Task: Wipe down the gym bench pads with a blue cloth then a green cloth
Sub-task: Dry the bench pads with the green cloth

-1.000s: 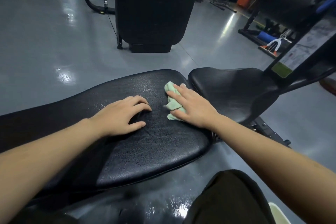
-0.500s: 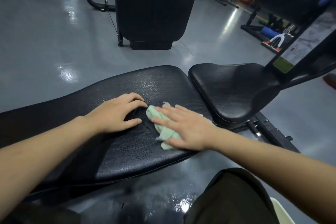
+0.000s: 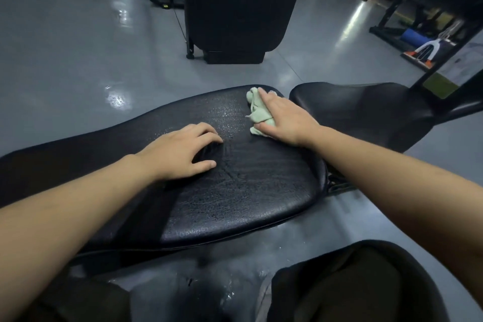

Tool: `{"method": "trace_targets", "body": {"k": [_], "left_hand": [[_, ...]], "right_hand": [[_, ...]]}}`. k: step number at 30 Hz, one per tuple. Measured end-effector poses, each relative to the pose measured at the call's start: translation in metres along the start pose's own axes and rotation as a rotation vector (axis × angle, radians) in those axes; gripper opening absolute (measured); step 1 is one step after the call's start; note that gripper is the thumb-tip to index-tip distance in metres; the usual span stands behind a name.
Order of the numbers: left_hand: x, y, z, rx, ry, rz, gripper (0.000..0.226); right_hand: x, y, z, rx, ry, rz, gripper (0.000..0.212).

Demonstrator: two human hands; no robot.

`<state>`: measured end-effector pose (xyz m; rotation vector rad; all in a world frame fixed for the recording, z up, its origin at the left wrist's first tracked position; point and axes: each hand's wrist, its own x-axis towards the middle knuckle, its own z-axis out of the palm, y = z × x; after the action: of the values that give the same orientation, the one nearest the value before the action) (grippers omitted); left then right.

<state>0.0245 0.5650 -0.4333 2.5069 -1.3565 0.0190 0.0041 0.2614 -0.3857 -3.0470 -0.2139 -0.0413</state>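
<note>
- Right hand (image 3: 283,117) lies flat with straight fingers, pressing the green cloth (image 3: 257,112) onto the long bench pad (image 3: 248,191).
- The cloth looks soft and bunched; palm pressure should suit it.
- Left hand (image 3: 180,150) braces on the pad with fingers loosely curled, holding nothing.

My left hand (image 3: 180,150) and right hand (image 3: 283,117) are bare, with no rings, watch or gloves on them. Both of my forearms are uncovered too, no sleeve reaching into view. Lower down, my knees show in dark, plain trousers (image 3: 360,285), loosely creased.
</note>
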Motion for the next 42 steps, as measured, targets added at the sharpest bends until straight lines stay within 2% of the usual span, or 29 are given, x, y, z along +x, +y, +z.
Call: {"method": "trace_targets", "body": {"k": [5,12,18,22,30,34,39,42], "left_hand": [[0.003,0.004,-0.001,0.01,0.003,-0.017,0.052],[-0.002,-0.001,-0.001,-0.017,0.0,-0.018,0.054],[-0.014,-0.014,0.001,-0.039,0.017,0.0,0.055],[-0.019,-0.025,0.001,-0.038,-0.002,-0.002,0.06],[-0.035,-0.04,-0.001,-0.057,-0.007,-0.042,0.061],[-0.041,-0.044,0.0,-0.064,-0.01,-0.052,0.059],[-0.042,-0.045,0.0,-0.059,-0.02,-0.045,0.058],[-0.041,-0.045,-0.001,-0.06,-0.029,-0.049,0.058]], "right_hand": [[-0.028,-0.018,0.008,-0.128,-0.098,-0.167,0.088],[-0.093,-0.072,0.02,-0.142,-0.16,-0.326,0.09],[-0.098,-0.072,0.028,-0.145,-0.169,-0.433,0.086],[-0.062,-0.052,0.022,-0.17,-0.195,-0.397,0.082],[0.045,0.002,0.003,-0.132,-0.125,-0.091,0.079],[0.072,0.017,0.007,-0.083,-0.086,0.025,0.086],[0.057,0.002,0.006,-0.127,-0.099,-0.042,0.083],[0.026,-0.028,0.004,-0.169,-0.168,-0.131,0.092]]}}
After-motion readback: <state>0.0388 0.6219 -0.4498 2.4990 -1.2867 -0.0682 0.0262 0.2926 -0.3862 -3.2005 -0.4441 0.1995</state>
